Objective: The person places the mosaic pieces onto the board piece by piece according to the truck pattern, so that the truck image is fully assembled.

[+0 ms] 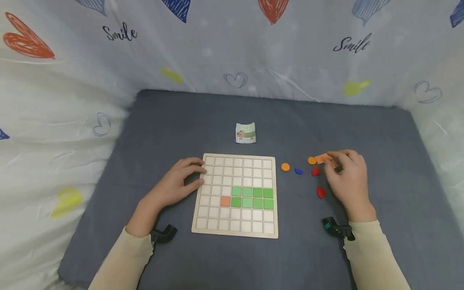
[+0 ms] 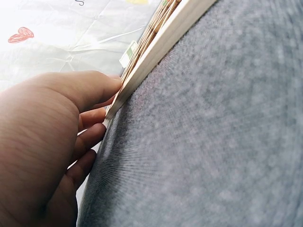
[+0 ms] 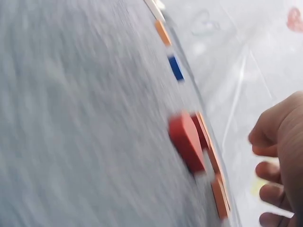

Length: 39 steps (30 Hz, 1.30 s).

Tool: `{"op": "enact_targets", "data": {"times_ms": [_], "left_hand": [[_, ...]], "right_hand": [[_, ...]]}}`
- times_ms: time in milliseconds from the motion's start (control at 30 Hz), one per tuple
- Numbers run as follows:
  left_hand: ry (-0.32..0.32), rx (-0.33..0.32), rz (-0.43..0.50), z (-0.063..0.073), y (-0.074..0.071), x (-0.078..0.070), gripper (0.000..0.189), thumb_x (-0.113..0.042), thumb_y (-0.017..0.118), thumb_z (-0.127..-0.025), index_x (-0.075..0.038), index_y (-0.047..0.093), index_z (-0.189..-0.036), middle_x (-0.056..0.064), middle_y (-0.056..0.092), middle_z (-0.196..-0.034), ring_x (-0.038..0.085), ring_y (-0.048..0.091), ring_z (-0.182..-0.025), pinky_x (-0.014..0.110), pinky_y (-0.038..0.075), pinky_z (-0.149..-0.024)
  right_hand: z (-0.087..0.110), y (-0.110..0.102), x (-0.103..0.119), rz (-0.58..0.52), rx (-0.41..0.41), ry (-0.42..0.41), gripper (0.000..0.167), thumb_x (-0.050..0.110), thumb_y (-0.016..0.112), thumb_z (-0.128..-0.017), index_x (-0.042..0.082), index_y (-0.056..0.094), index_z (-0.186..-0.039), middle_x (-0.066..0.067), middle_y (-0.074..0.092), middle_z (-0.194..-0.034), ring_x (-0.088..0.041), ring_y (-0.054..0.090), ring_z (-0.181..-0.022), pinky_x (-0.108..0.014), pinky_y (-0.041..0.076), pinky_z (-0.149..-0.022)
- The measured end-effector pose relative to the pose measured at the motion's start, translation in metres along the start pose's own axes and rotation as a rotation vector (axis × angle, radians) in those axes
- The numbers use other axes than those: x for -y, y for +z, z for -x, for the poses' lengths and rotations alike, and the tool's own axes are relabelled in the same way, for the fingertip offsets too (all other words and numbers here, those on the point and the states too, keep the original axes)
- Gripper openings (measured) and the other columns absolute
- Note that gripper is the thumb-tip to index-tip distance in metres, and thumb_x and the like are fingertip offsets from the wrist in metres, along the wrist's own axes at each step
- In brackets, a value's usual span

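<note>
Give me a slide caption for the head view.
Left hand touching a gridded board with green squares, right hand at orange pieces.

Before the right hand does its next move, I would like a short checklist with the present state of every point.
1. Left hand at the grid board: ok, it touches the left edge.
2. Pattern card in sight: ok, it lies beyond the board's far edge, uncovered.
3. Green squares on the grid: ok, two rows of four, with one orange tile beside the lower row.
4. Right hand gripping a piece: cannot tell; its fingertips partly cover the loose orange pieces.
5. All pieces on the board: not ok; orange discs, a blue piece and red pieces lie to its right.
</note>
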<state>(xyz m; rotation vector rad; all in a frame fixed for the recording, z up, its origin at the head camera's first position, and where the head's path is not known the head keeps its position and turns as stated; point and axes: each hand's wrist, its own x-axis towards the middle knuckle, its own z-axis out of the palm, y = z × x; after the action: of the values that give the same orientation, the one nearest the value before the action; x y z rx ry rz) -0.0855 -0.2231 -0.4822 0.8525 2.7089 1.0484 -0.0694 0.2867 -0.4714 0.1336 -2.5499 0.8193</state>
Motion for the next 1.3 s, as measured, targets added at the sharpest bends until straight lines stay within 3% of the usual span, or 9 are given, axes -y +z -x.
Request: {"op": "enact_targets", "data": {"times_ms": [167, 367, 667, 1100, 1300], "left_hand": [[-0.003, -0.010, -0.006, 0.001, 0.000, 0.000, 0.032, -0.024, 0.079, -0.105, -0.016, 0.074, -0.136, 0.008, 0.057, -0.156, 0.034, 0.048, -0.147, 0.058, 0.042, -0.119], [0.001, -0.003, -0.009, -0.001, 0.000, 0.000, 0.032, -0.025, 0.078, -0.106, -0.016, 0.074, -0.136, 0.008, 0.056, -0.156, 0.034, 0.048, -0.148, 0.058, 0.042, -0.120], [-0.005, -0.007, -0.011, -0.001, -0.003, -0.001, 0.031, -0.024, 0.078, -0.106, -0.015, 0.074, -0.135, 0.009, 0.057, -0.156, 0.035, 0.048, -0.147, 0.059, 0.042, -0.119], [-0.004, -0.001, -0.017, 0.002, 0.002, -0.003, 0.032, -0.024, 0.079, -0.105, -0.015, 0.075, -0.135, 0.009, 0.057, -0.155, 0.036, 0.049, -0.147, 0.059, 0.042, -0.120], [0.004, -0.007, -0.026, 0.002, 0.000, -0.003, 0.032, -0.025, 0.079, -0.105, -0.015, 0.074, -0.135, 0.009, 0.057, -0.155, 0.035, 0.048, -0.147, 0.058, 0.042, -0.120]], "right_hand": [[0.004, -0.006, -0.011, 0.075, 0.101, 0.164, 0.037, 0.015, 0.073, -0.100, -0.007, 0.074, -0.130, -0.031, 0.064, -0.120, -0.052, 0.056, -0.109, -0.069, 0.041, -0.095], [0.004, -0.008, -0.016, 0.133, 0.204, 0.226, 0.045, 0.023, 0.073, -0.101, -0.010, 0.071, -0.132, -0.032, 0.065, -0.119, -0.052, 0.058, -0.110, -0.075, 0.039, -0.098], [0.002, -0.009, -0.014, 0.112, 0.186, 0.261, 0.036, 0.019, 0.073, -0.100, -0.007, 0.075, -0.125, -0.027, 0.069, -0.112, -0.042, 0.064, -0.099, -0.061, 0.051, -0.080], [0.006, -0.008, -0.017, 0.079, 0.147, 0.295, 0.034, 0.018, 0.072, -0.097, -0.003, 0.078, -0.124, -0.020, 0.068, -0.111, -0.030, 0.060, -0.088, -0.040, 0.045, -0.069], [0.005, -0.005, -0.018, 0.015, 0.079, 0.330, 0.034, 0.017, 0.069, -0.096, 0.002, 0.078, -0.125, -0.015, 0.064, -0.110, -0.023, 0.058, -0.087, -0.031, 0.043, -0.069]]}}
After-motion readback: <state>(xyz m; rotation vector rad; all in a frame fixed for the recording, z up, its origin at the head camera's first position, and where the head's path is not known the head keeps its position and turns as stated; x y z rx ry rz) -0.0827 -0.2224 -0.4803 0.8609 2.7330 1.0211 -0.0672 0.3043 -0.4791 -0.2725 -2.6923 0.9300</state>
